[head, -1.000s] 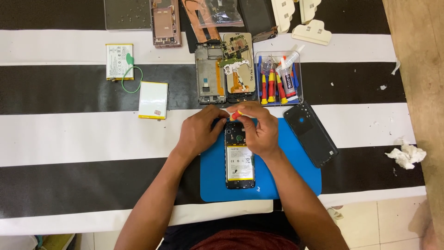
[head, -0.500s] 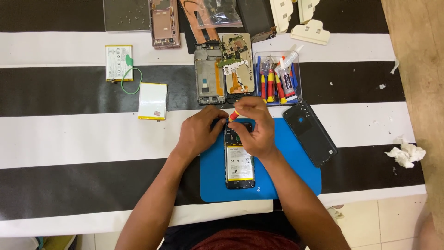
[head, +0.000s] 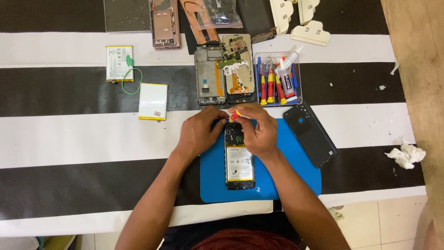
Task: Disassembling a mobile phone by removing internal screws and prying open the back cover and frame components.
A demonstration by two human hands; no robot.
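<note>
Open phone (head: 239, 162) lying on a blue mat (head: 296, 176), left hand (head: 200, 134) pressing on its top end, right hand (head: 259, 129) pinching a red screwdriver (head: 235, 115) over it, black back cover (head: 310, 134) beside the mat

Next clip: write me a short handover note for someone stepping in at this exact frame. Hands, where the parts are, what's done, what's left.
Left hand: steadies the top left of the opened phone, which lies on the blue mat.
Right hand: grips a red and yellow screwdriver, tip down at the phone's upper end.
Done: the back cover is off and lies at the mat's right edge; the phone's battery is exposed.
Left: work at the phone's top section is still in hand; the battery is still in place.
Nearby: tool tray above the mat, two stripped phone frames beside it, two loose batteries to the left.
</note>
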